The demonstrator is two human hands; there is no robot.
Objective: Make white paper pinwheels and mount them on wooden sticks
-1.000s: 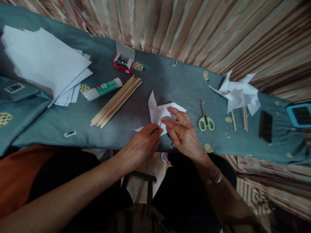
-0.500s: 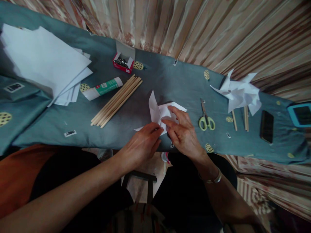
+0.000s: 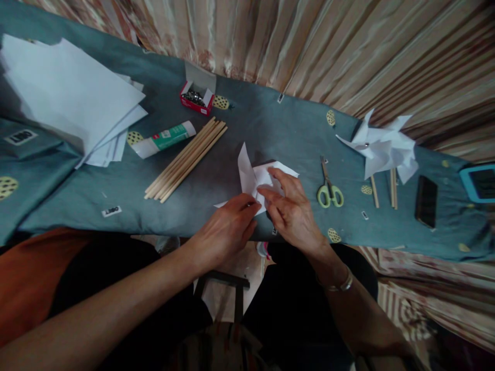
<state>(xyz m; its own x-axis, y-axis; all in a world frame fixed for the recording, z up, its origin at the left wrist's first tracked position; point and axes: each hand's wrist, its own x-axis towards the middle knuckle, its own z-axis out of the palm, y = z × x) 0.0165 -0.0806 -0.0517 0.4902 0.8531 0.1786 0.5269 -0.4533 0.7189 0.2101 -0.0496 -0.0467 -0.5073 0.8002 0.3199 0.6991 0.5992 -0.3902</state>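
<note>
A white paper pinwheel [image 3: 247, 172], partly folded, lies near the table's front edge between my two hands. One pointed blade stands up at its left, and another tip pokes out beside my left wrist. My left hand [image 3: 232, 221] is closed on the lower left of the paper, thumb and fingers pinched together near its centre. My right hand [image 3: 292, 208] grips the paper from the right, its index finger stretched over the top and its other fingers at the middle. The fingers cover the centre, so what is pinched there is hidden.
Left lie a paper stack [image 3: 73, 93], a glue tube [image 3: 166, 138] and several wooden sticks [image 3: 185, 159]. An open red box of metal pins [image 3: 197, 98] stands behind. To the right are green-handled scissors [image 3: 329, 188], finished pinwheels [image 3: 381, 147], a phone [image 3: 426, 201] and a blue-framed device [image 3: 479, 183].
Both hands keep their hold on the paper almost unmoved. The whole view has shifted very slightly.
</note>
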